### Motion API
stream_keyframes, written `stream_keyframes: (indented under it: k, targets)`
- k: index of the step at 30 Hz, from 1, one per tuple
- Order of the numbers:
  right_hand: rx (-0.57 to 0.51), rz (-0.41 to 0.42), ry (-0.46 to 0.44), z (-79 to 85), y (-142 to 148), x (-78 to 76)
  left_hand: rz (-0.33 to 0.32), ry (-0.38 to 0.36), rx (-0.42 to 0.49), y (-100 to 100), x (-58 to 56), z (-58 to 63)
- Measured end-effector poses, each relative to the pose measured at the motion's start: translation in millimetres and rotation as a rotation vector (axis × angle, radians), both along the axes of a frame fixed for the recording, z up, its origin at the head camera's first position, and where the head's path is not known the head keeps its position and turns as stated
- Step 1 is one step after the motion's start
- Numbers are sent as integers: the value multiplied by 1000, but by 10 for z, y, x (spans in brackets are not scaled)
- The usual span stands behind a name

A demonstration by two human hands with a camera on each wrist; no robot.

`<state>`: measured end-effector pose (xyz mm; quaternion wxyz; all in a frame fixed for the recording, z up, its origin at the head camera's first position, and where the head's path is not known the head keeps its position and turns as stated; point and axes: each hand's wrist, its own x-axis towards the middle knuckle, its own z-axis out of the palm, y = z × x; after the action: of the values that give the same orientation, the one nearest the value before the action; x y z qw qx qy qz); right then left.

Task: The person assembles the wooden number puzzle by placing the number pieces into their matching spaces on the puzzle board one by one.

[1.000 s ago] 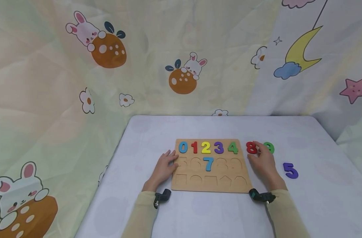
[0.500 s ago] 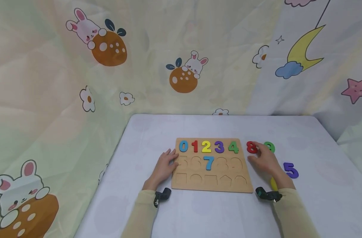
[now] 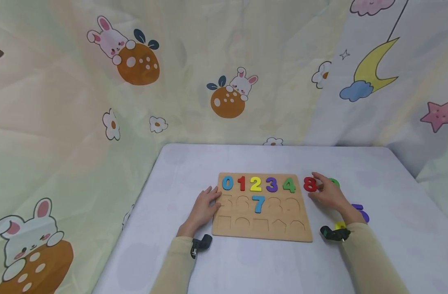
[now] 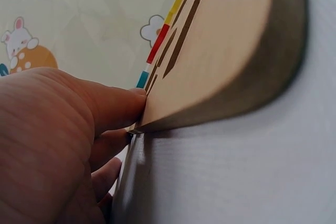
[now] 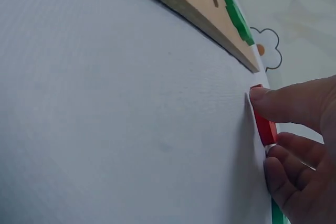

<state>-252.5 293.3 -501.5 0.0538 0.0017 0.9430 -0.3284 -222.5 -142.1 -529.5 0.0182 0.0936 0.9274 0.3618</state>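
Observation:
My right hand (image 3: pixel 330 196) pinches a red number 8 (image 3: pixel 310 184), just right of the wooden puzzle board (image 3: pixel 246 232). In the right wrist view the thumb lies on the near face of the red 8 (image 5: pixel 265 127), with the fingertips at its lower end. Along the board's left edge rests my left hand (image 3: pixel 202 206), fingers fairly straight. The left wrist view shows its thumb touching the board's edge (image 4: pixel 210 100). Numbers 0 (image 3: pixel 227 183) to 4 (image 3: pixel 289 185) fill the top row, and a blue 7 (image 3: pixel 258 204) sits in the middle row.
A green 9 (image 3: pixel 334 181) lies behind the right hand, mostly hidden. Close by the right wrist are a purple 5 (image 3: pixel 364 216) and a yellow piece (image 3: pixel 340 225), both partly covered. The white table (image 3: pixel 268 269) meets a printed cloth backdrop (image 3: pixel 187 61).
My right wrist and forearm have swung right, uncovering the yellow piece and covering part of the purple 5. The red 8 has shifted slightly left. The left hand stays on the board.

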Motion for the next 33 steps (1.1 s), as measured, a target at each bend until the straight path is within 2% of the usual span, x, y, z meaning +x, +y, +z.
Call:
stream_keyframes:
  k: [7, 11, 20, 28, 33]
  targets:
    - [23, -16, 69, -71, -22, -39, 4, 8, -9, 7, 4, 5]
    - [27, -35, 79, -103, -18, -39, 11, 1, -11, 15, -4, -3]
    - [7, -54, 124, -59, -95, 64, 8, 15, -23, 12, 4, -7]
    - [16, 0, 193, -60, -205, 143, 5, 13, -16, 14, 17, 23]
    - [-13, 2, 204, -81, -291, 206, 5, 2, -21, 13, 22, 36]
